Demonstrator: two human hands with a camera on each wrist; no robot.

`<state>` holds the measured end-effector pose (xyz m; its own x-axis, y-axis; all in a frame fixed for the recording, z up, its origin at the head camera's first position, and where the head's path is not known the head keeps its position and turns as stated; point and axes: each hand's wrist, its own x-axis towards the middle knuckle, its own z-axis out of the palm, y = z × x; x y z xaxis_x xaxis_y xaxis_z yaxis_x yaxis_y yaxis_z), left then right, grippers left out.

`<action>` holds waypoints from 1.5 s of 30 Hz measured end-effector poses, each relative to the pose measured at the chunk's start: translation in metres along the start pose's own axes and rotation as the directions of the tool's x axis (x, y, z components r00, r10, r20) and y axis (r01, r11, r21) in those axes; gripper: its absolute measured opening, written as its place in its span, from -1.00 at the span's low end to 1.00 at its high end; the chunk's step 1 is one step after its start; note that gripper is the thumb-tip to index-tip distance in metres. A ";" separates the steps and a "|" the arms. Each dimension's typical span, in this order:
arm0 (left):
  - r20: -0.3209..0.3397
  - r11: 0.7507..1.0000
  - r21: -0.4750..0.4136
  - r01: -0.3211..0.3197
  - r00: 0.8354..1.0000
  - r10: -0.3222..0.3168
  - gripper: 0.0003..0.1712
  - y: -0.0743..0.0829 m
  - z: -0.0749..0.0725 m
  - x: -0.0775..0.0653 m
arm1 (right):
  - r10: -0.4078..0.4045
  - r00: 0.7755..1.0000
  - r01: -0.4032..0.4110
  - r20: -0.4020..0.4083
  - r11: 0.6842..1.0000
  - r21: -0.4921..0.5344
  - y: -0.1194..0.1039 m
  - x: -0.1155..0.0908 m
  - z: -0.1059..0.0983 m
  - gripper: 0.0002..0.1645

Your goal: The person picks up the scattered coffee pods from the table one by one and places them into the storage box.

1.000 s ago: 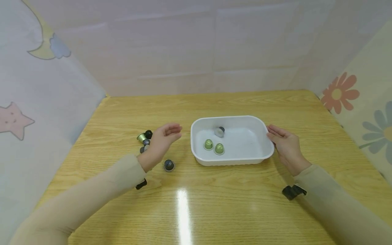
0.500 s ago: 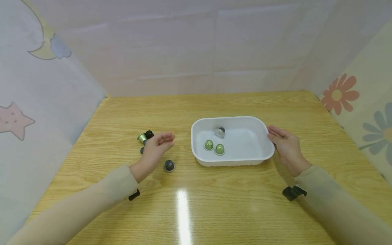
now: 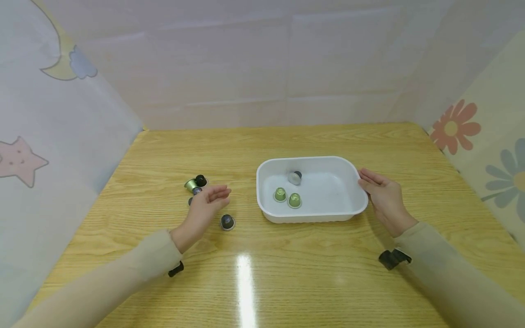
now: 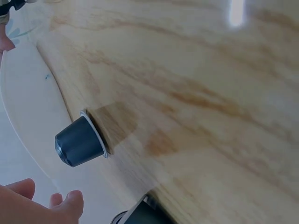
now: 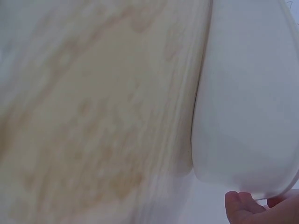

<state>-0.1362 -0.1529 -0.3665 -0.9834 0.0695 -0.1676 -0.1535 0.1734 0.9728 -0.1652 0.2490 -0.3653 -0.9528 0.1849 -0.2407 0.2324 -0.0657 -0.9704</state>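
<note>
My left hand [image 3: 199,212] hovers over the table with relaxed fingers and holds nothing. Just right of it a dark coffee capsule [image 3: 227,222] stands on its rim; the left wrist view also shows a dark capsule [image 4: 79,140] beyond the fingertips. Behind the hand lie a green capsule [image 3: 190,184], a black capsule [image 3: 201,181] and a dark blue capsule [image 3: 197,191], with another dark one partly hidden. My right hand [image 3: 383,198] pinches the right end of a white plastic tub [image 3: 311,217], thumb and fingers at its rim [image 5: 247,116].
Inside the tub stand two green capsules [image 3: 294,200], with a dark capsule [image 3: 295,177] tipped on its side behind them. Everything rests on a wood-grain table [image 3: 311,273]. Printed sheets [image 3: 262,64] rise along its back and sides.
My left hand has moved left and toward me, away from the tub, to beside the loose capsules. The right hand keeps its grip on the tub, which stays in place.
</note>
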 end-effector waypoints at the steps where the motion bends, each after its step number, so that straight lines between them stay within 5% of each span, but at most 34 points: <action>1: -0.001 1.000 0.002 0.003 1.000 -0.003 -0.50 -0.001 0.000 0.000 | 0.003 1.000 -0.003 0.000 1.000 0.006 0.000 0.000 0.000 -0.30; 36: 0.068 0.997 0.048 0.065 0.995 -0.068 -0.42 -0.018 0.005 -0.015 | 0.019 1.000 -0.018 -0.022 0.999 0.028 -0.001 0.003 0.002 -0.32; 45: 0.077 0.987 0.148 0.059 0.995 -0.071 -0.46 -0.022 0.009 -0.010 | 0.017 1.000 -0.017 -0.017 1.000 -0.006 -0.002 0.001 0.002 -0.33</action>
<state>-0.1220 -0.1487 -0.3876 -0.9597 0.1324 -0.2480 -0.1952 0.3208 0.9268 -0.1673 0.2473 -0.3639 -0.9453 0.2006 -0.2573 0.2496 -0.0630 -0.9663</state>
